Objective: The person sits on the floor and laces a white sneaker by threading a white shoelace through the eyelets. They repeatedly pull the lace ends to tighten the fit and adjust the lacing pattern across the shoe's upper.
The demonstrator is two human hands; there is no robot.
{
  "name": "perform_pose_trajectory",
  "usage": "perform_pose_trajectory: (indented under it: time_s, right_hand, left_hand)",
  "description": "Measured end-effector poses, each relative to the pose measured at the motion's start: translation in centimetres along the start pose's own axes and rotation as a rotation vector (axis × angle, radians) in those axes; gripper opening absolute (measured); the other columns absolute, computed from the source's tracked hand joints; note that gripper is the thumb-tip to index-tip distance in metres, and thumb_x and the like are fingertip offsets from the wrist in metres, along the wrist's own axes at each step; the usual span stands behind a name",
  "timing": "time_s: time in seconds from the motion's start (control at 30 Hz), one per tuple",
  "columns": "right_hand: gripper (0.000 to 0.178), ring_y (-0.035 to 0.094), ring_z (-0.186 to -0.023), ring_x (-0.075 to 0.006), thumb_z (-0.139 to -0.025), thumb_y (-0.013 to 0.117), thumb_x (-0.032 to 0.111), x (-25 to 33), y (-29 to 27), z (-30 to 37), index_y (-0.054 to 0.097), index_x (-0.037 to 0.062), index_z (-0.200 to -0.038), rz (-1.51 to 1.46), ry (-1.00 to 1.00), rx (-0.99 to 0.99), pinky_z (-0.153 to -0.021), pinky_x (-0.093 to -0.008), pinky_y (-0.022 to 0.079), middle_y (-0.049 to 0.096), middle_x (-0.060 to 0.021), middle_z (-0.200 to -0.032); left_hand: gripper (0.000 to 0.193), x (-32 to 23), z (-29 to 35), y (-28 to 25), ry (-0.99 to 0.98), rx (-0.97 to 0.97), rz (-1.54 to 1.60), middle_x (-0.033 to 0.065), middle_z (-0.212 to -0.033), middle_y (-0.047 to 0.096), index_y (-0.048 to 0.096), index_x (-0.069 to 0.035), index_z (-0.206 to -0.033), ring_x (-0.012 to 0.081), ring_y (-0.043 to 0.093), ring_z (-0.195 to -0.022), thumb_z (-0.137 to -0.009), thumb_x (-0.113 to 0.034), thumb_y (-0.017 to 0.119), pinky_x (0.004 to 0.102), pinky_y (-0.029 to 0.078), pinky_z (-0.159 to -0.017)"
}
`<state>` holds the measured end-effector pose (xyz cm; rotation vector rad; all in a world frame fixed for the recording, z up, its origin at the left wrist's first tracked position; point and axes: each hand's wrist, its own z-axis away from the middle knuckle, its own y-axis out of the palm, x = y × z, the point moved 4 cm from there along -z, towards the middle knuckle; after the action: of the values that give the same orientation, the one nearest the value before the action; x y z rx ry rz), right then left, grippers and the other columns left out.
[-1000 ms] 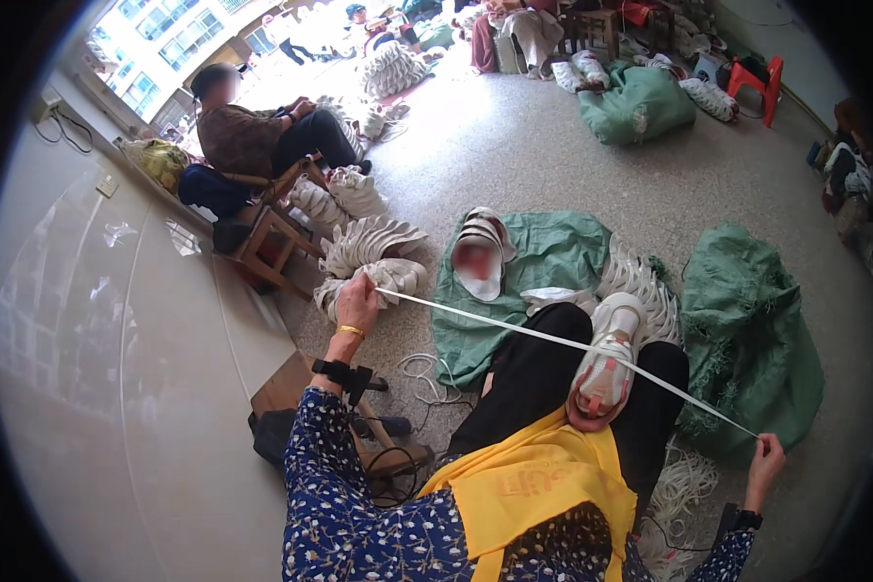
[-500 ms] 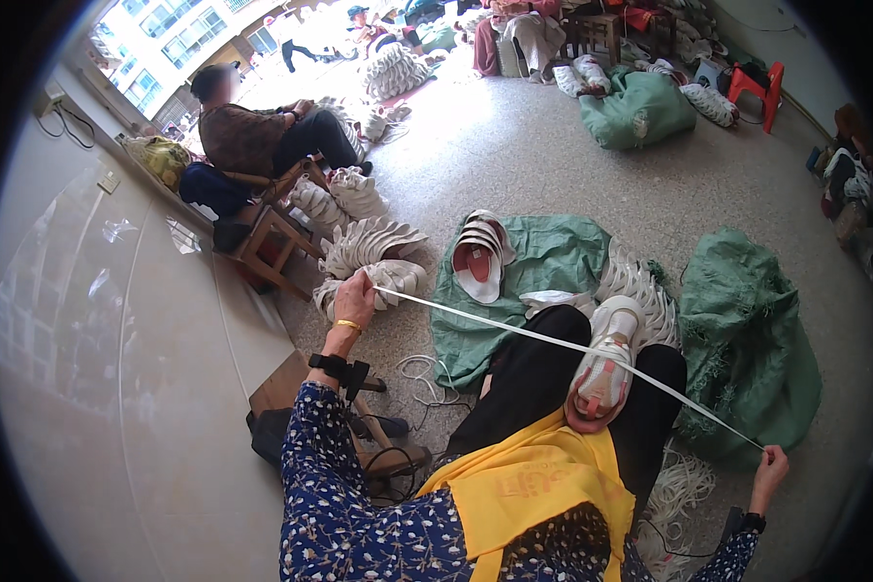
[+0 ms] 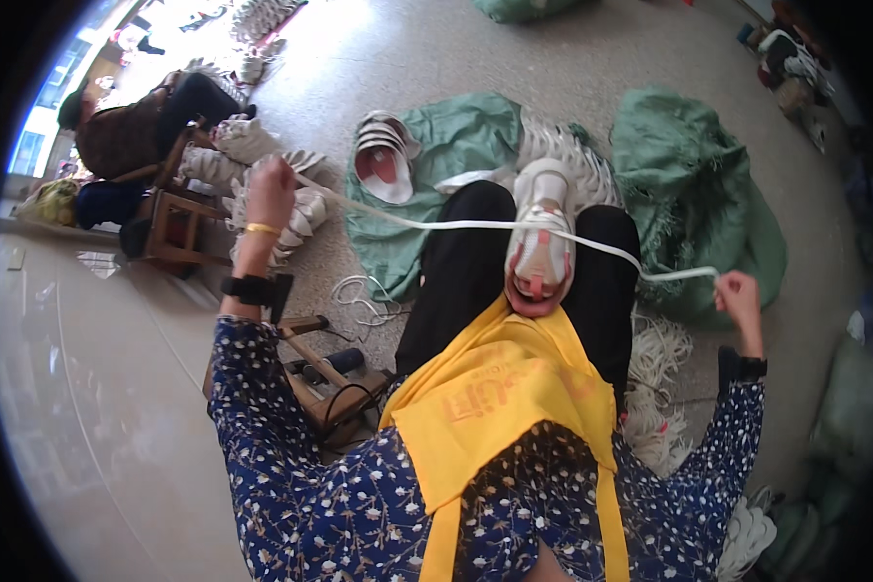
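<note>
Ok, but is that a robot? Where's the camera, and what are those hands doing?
No robot here, just a person's own two bare hands. The camera sits on the person's head and looks down; its very wide lens makes straight edges look bent. The left hand and right hand hold a white lace between them, a bit slack. It crosses over a shoe resting between the knees. On the floor lie a green sheet, a green sack and loose laces.

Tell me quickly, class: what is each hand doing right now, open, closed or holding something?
Left hand: closed, holding the white lace.
Right hand: closed, holding the white lace.
</note>
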<state>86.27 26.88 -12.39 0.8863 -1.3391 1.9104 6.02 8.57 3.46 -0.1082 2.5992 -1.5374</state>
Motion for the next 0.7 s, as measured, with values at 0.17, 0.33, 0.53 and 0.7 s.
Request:
perform_pose_trajectory:
  time_s: [0.17, 0.33, 0.53, 0.7]
  right_hand:
    - [0.014, 0.060, -0.078, -0.0043, -0.100, 0.065, 0.014, 5.7, -4.2, 3.4, 0.069, 0.0020, -0.105, -0.737, -0.103, -0.485, -0.069, -0.0187, 0.050, 0.067, -0.0032, -0.091]
    - [0.017, 0.061, -0.071, -0.0051, -0.097, 0.070, 0.015, 10.4, 9.9, 8.5, 0.069, -0.0002, -0.105, -0.631, 0.289, 0.264, -0.063, -0.0190, 0.050, 0.068, -0.0026, -0.088]
    - [0.017, 0.062, -0.068, -0.0060, -0.098, 0.068, 0.011, 19.6, 18.3, 9.3, 0.071, -0.0025, -0.107, -0.421, 0.028, 0.468, -0.060, -0.0207, 0.051, 0.069, -0.0036, -0.085]
    - [0.017, 0.063, -0.062, -0.0073, -0.097, 0.068, 0.011, 23.6, 23.2, 6.4, 0.072, -0.0028, -0.104, -0.393, -0.159, 0.518, -0.056, -0.0223, 0.053, 0.069, -0.0031, -0.076]
  left_hand:
    - [0.003, -0.1, -1.2, -4.5, -0.328, -0.340, 0.062, 0.0172, -0.080, 0.070, 0.068, -0.003, -0.089, 0.0330, 0.070, -0.073, -0.090, -0.006, 0.067, 0.0424, 0.054, -0.067]
    - [0.008, -11.7, 9.5, 6.6, -0.411, 0.829, 0.773, 0.0072, -0.073, 0.070, 0.066, 0.000, -0.082, 0.0128, 0.066, -0.063, -0.086, -0.004, 0.071, 0.0315, 0.054, -0.059]
    - [0.012, -22.4, 8.0, 6.1, -0.487, 0.724, 1.236, 0.0090, -0.081, 0.071, 0.058, 0.001, -0.087, 0.0128, 0.071, -0.073, -0.094, -0.001, 0.067, 0.0242, 0.059, -0.065]
    - [0.015, -25.0, 6.3, 8.3, -0.428, 0.586, 1.221, 0.0104, -0.083, 0.072, 0.054, 0.002, -0.084, 0.0151, 0.074, -0.076, -0.094, 0.002, 0.065, 0.0259, 0.061, -0.066]
